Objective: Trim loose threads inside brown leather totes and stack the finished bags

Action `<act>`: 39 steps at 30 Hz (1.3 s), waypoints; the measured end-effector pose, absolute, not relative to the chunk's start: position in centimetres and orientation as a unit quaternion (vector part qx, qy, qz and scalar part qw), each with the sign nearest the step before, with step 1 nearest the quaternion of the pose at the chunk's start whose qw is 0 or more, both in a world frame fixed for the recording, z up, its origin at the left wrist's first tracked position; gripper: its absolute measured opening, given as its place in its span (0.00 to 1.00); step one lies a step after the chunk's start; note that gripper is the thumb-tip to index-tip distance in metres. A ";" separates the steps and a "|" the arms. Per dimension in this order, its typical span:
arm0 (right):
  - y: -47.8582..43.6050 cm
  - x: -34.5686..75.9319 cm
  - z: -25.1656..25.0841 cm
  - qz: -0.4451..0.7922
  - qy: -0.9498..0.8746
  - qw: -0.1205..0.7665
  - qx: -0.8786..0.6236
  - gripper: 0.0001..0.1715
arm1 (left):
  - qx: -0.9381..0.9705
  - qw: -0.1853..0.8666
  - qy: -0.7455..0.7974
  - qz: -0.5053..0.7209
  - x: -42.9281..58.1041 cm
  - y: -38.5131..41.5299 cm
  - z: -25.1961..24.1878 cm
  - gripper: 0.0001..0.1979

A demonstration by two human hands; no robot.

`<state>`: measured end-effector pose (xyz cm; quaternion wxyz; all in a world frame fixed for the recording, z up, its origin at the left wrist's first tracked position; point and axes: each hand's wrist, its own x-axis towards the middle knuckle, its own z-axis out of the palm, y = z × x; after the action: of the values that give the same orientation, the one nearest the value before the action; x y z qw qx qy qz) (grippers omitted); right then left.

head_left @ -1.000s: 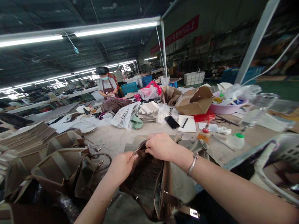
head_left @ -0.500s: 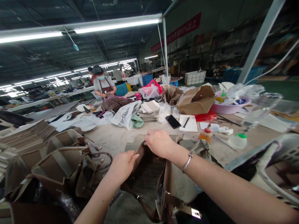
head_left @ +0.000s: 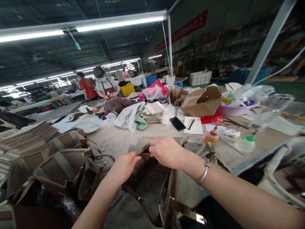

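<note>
A brown handbag (head_left: 172,187) lies open in front of me, its dark inside facing up. My left hand (head_left: 125,167) pinches the far rim of the bag between thumb and fingers. Close by on the same rim, my right hand (head_left: 165,152) is closed on the edge, back of the hand toward me; its fingertips are partly hidden. A silver bangle (head_left: 204,171) circles the right wrist. A strap crosses the bag's opening, and a metal clasp (head_left: 200,218) shines at its near right side.
Several brown bags (head_left: 60,170) stand at left beside stacked flat pieces (head_left: 27,140). Beyond lie a phone (head_left: 177,123), a pen on white paper (head_left: 199,127), an orange glue bottle (head_left: 211,137), a green-capped bottle (head_left: 245,144) and a pink basin (head_left: 238,109). Across the table a person in an apron (head_left: 108,86) works.
My right hand has shifted slightly right and down along the rim. The left hand keeps its pinch. In the background, a person in red has come into fuller view.
</note>
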<state>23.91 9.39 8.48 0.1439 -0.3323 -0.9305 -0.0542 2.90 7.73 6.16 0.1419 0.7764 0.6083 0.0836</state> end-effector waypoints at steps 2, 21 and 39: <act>9.3 23.8 8.5 -0.054 -0.932 0.142 -0.329 0.09 | 0.774 0.131 0.616 0.071 2.9 7.8 6.2 0.16; 10.9 22.8 8.3 -0.069 -0.879 0.144 -0.450 0.12 | 0.777 0.107 0.618 0.050 3.6 7.0 6.5 0.17; 11.9 23.3 8.5 -0.032 -0.893 0.160 -0.420 0.09 | 0.789 0.166 0.591 0.031 3.8 6.7 7.9 0.10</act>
<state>23.30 11.94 8.52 0.1599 -0.4196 -0.8929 -0.0324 3.75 6.70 7.89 0.1662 0.7885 0.5913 0.0308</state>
